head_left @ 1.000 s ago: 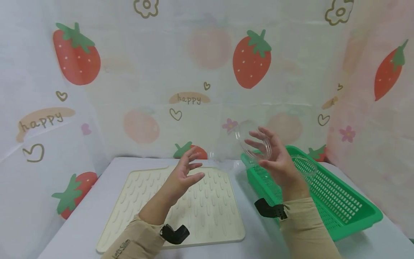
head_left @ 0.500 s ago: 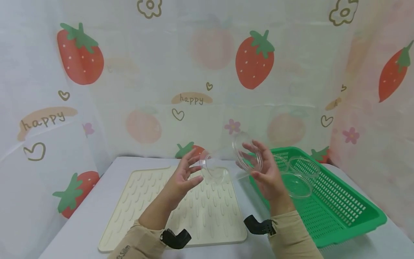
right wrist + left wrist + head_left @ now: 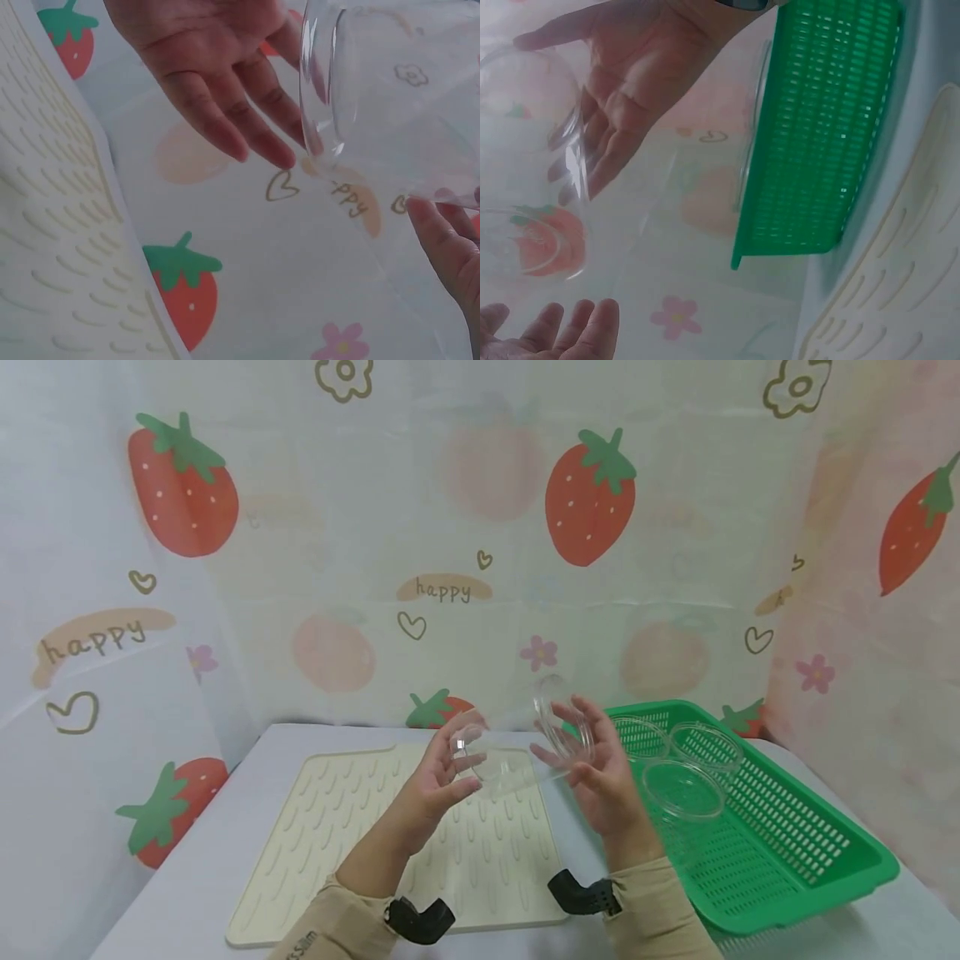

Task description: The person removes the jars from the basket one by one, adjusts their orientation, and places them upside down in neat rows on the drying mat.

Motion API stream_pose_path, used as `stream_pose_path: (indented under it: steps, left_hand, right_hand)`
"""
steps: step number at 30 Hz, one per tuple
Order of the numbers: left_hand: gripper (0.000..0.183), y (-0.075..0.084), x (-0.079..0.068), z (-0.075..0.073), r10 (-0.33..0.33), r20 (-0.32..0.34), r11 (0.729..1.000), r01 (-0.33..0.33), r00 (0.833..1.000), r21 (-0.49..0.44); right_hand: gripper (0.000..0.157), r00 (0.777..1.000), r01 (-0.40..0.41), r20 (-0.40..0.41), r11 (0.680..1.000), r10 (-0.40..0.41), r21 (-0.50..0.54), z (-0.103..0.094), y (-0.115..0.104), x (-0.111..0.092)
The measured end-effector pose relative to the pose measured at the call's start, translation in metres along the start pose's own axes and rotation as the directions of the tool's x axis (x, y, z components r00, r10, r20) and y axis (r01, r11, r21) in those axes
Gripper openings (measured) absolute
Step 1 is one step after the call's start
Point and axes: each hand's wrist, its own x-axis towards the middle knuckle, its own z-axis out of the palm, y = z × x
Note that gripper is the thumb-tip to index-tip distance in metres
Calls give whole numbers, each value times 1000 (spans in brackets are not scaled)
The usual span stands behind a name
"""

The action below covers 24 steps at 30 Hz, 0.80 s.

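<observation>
A clear, wide-rimmed cup (image 3: 517, 760) lies sideways in mid-air between the two hands, above the back right of the cream mat. My right hand (image 3: 607, 777) grips it by the wide rim, thumb in front and fingers spread round behind; the left wrist view shows these fingers along the cup's side. At the narrower base, my left hand (image 3: 431, 768) cups loosely around the end. Seen from the right wrist, the left hand's fingers (image 3: 225, 112) are nearly straight, fingertips right at the cup's thick edge. The see-through wall blurs into the background.
To the right stands a green slotted basket (image 3: 780, 868) with several clear round-rimmed cups (image 3: 684, 812) at its far left end. The ridged cream mat (image 3: 352, 843) covers the white table's middle. A strawberry-print sheet (image 3: 337, 552) hangs behind and at both sides.
The right hand has come left and down from over the basket, bringing the cup with it. The cup's base now sits within the left hand, which stayed nearly in place.
</observation>
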Motion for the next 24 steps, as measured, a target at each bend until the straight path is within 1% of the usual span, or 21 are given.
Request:
stream_pose_path:
  steps: [5,8,12,16,24]
  left_hand:
    - [79,-5,1,0,13,36,994,-9,999,-113]
    - [81,-7,1,0,17,46,987,-9,999,-158]
    - [83,-7,0,2,20,34,974,-12,999,-225]
    - [87,-5,-1,4,17,13,956,-12,1000,-292]
    - [84,-5,-3,4,37,-8,935,-37,999,-354]
  right_hand:
    - [69,999,-25,-22,1000,25,6,3,2,-1]
    - [70,999,-37,-22,999,37,14,3,4,-2]
    - [74,999,-44,-13,999,44,11,3,7,-2]
    - [78,999,-53,-12,998,53,-15,3,9,-2]
    - [77,998,-64,2,998,65,-23,2,9,-3]
